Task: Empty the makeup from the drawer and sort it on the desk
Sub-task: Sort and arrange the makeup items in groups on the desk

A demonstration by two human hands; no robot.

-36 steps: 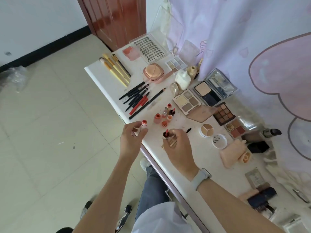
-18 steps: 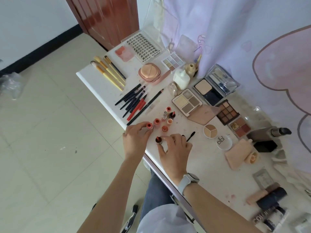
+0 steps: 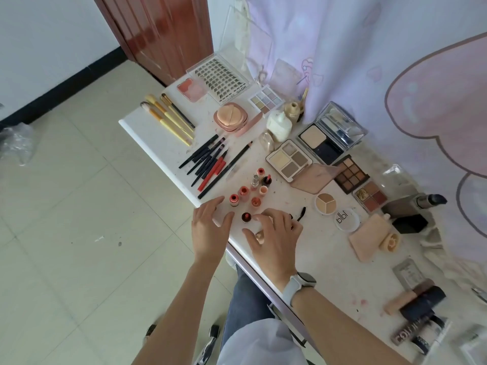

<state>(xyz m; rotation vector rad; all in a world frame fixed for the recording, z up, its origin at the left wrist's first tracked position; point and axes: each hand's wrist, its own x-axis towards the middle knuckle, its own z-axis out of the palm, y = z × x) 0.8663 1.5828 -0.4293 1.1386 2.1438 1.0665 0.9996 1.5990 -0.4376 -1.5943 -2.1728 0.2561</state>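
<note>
From the head view, a white desk (image 3: 158, 138) is standing against a pale pink printed curtain (image 3: 369, 61), with a red-brown door (image 3: 158, 30) beyond its far corner and cream floor tiles (image 3: 66, 206) lying to the left. Taking the cluster of upright lipsticks (image 3: 250, 191) as the landmark: black and red pencils (image 3: 210, 162) are lying just beyond it, yellow-handled brushes (image 3: 168, 117) farther off toward the door, eyeshadow palettes (image 3: 290, 159) to its right, and a round concealer pot (image 3: 326, 203) right and slightly nearer. The left hand (image 3: 209, 230) is hovering at the desk edge just near of the cluster, fingers spread and loose, gripping nothing. The right hand (image 3: 276, 233) is resting beside it with curled fingers over a pale tube (image 3: 259, 236); its fingertips are touching a dark-capped lipstick (image 3: 246, 217) standing at the cluster's near side, though I cannot tell whether it is truly gripping either one. Compared with half a second ago, the left hand has let go of the orange-capped lipstick (image 3: 233, 200), which is now standing in the cluster.
</note>
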